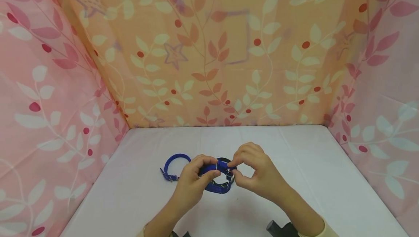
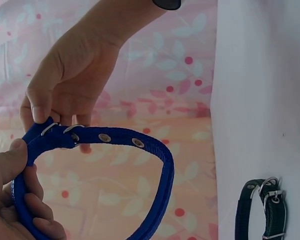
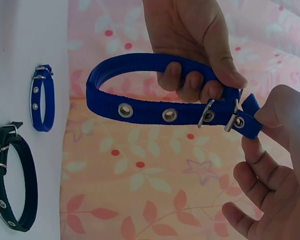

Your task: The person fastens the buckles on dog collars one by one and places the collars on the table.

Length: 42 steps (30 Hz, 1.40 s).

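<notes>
A blue buckled collar with metal eyelets is held up between my two hands, closed into a loop. My left hand grips its band beside the buckle, thumb on the outside and fingers curled around the strap. With thumb and forefinger, my right hand pinches the strap's free end, just past the metal buckle. In the right wrist view the strap runs through the buckle and a metal loop. In the head view, fingers cover part of the collar.
Another blue collar lies on the white table, left of my hands. A dark green collar rests on the table too, partly hidden behind the held one in the head view. Floral cloth walls stand behind and on both sides.
</notes>
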Motion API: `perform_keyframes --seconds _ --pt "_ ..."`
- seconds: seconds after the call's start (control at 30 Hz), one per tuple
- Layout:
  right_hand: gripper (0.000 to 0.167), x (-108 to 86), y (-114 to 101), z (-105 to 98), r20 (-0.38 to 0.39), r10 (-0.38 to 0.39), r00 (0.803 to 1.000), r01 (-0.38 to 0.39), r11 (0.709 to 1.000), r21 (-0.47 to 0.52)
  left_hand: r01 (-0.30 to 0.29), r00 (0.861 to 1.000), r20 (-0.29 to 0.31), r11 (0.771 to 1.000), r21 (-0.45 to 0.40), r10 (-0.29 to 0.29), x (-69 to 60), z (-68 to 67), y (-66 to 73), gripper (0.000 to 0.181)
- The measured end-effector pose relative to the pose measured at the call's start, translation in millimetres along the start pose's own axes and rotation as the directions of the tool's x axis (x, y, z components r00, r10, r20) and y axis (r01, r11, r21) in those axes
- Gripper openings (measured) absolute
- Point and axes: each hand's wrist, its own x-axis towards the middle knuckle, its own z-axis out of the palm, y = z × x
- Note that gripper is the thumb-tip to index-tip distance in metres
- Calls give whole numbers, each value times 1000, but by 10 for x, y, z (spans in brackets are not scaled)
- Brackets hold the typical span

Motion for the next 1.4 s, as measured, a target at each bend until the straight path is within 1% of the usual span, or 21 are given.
perform_keyframes --seconds 0.2,0.3,0.4,0.47,0.57,0.67,0.83,0.97,1.1,1.2,1.27,1.33,1.4 --pt "32 2 2 -17 24 -37 999 38 999 -34 -4 1000 12 1000 26 4 -6 1 18 17" --pt "31 4 9 -21 43 -51 998 53 997 -50 3 999 39 1000 26 -4 -8 -10 16 18" --pt "30 -4 11 -25 71 -40 997 44 997 -60 19 997 76 1000 17 -21 -6 -26 9 20" --pt "29 -7 14 -23 86 -14 996 20 998 -61 34 995 94 999 10 -35 -2 -41 5 20" --pt "28 -9 22 -22 96 37 995 -33 998 -50 56 993 104 998 14 -57 4 -59 14 22" --pt "28 -13 28 -21 92 91 992 -90 996 -18 72 993 97 997 12 -73 5 -72 38 24" --pt "26 -20 24 -19 75 182 980 -186 981 49 91 992 87 995 -42 -87 4 -99 72 25" --pt "24 -21 12 -13 84 221 972 -229 968 100 77 992 106 992 -100 -66 2 -110 81 25" --pt "23 -18 -12 -6 111 242 964 -256 957 135 53 993 110 992 -112 -41 -8 -100 87 25" --pt "24 -13 -24 -2 118 236 964 -253 956 152 48 994 104 994 -99 -37 -15 -90 88 26" --pt "23 -12 -25 -3 118 227 967 -244 957 159 40 995 100 994 -106 -30 -16 -88 78 25" --pt "24 -11 -24 -16 126 224 966 -244 956 166 23 995 95 993 -116 -12 -13 -91 64 24" --pt "26 -12 -18 -41 146 232 962 -255 953 166 2 996 87 990 -141 10 -9 -102 52 23"
